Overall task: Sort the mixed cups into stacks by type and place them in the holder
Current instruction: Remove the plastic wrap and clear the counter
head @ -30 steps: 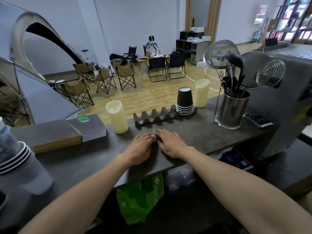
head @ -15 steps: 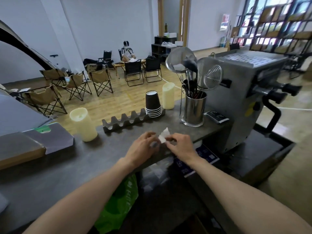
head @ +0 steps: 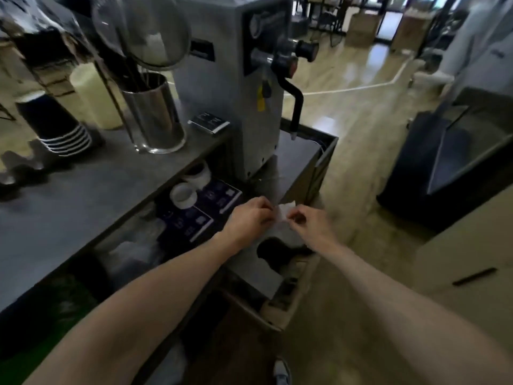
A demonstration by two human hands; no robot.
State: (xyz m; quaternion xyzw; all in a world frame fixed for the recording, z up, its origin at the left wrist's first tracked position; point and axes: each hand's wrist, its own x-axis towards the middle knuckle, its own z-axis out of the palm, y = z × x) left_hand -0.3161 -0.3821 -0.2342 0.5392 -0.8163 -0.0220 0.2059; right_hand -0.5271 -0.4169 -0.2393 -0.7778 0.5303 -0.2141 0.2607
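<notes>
A stack of black paper cups (head: pixel 52 126) stands upside down at the right end of the grey ridged holder (head: pixel 16 168) on the dark counter (head: pixel 69 207), far left. My left hand (head: pixel 249 218) and my right hand (head: pixel 308 223) are off the counter's right edge, above a lower shelf. Together they pinch a small white scrap of paper (head: pixel 286 211) between their fingertips. A cream cup stack (head: pixel 94 98) stands behind the black cups.
A steel utensil pot (head: pixel 155 112) with strainers stands beside a grey coffee machine (head: pixel 233 79). Two white cups (head: pixel 191 184) and dark boxes (head: pixel 200 215) lie on the shelf under the counter. A black bin (head: pixel 433 168) stands on the wooden floor at right.
My hands lifted from the counter, picked up the white scrap and carried it right, past the counter edge. The view swung right, away from the holder.
</notes>
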